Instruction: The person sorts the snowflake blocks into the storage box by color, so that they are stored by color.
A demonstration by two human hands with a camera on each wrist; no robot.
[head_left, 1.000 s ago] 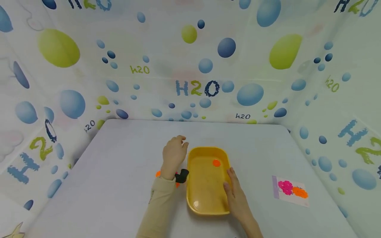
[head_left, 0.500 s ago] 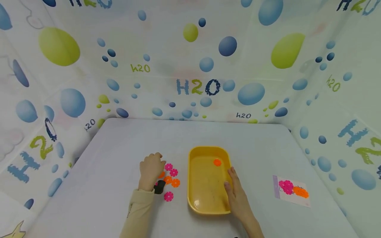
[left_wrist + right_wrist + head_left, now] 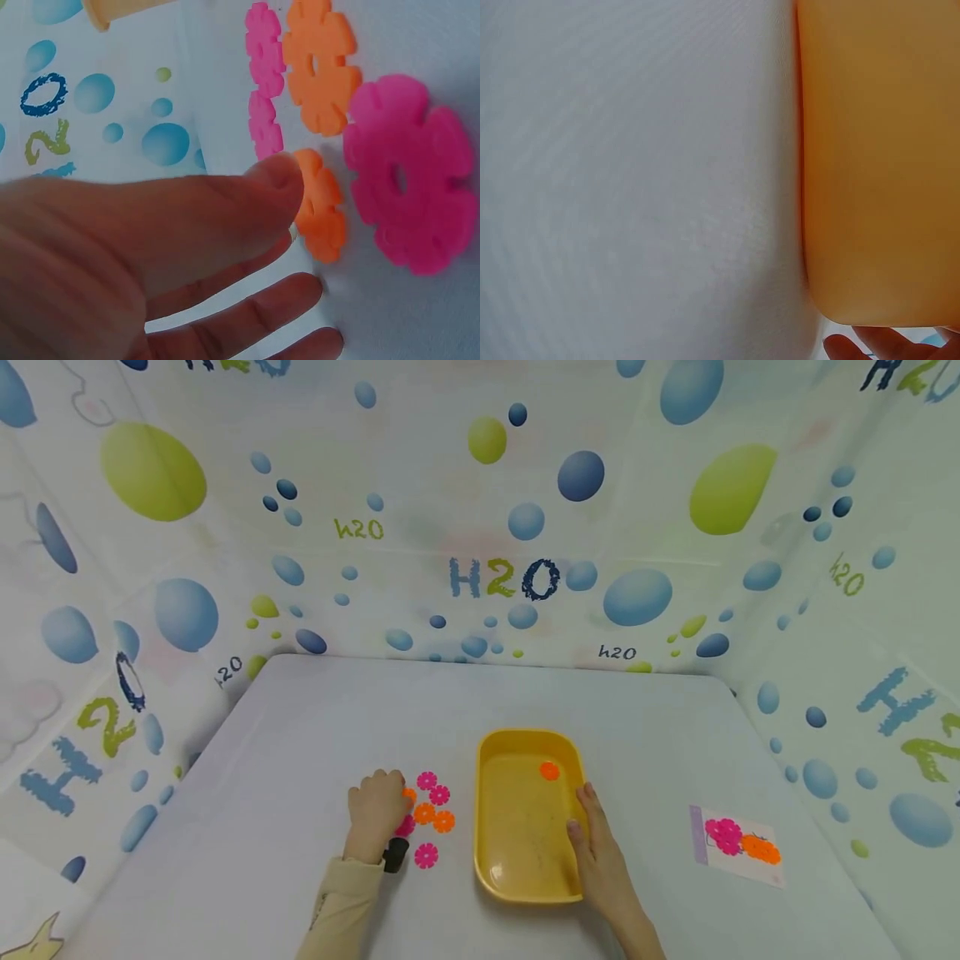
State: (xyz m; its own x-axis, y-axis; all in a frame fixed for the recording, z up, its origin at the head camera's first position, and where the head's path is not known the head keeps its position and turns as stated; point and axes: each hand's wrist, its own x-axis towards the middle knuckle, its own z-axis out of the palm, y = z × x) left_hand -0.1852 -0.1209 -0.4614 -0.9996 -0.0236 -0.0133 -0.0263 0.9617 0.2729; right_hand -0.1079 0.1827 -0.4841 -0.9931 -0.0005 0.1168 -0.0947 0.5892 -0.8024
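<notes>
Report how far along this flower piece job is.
Apparently done: one orange piece lies in the yellow tray. In hand: the left hand is at another orange piece, grip unclear; the right hand rests against the tray. Remaining: pink pieces and orange pieces on the table, probably bound for the tray.

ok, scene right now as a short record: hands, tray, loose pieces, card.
left hand: at an orange flower; grip unclear
right hand: touching the yellow tray's right side
tray contents: one orange piece
loose pieces: four pink flowers and three orange flowers visible, left of tray
card: right of tray, pink and orange picture on it
</notes>
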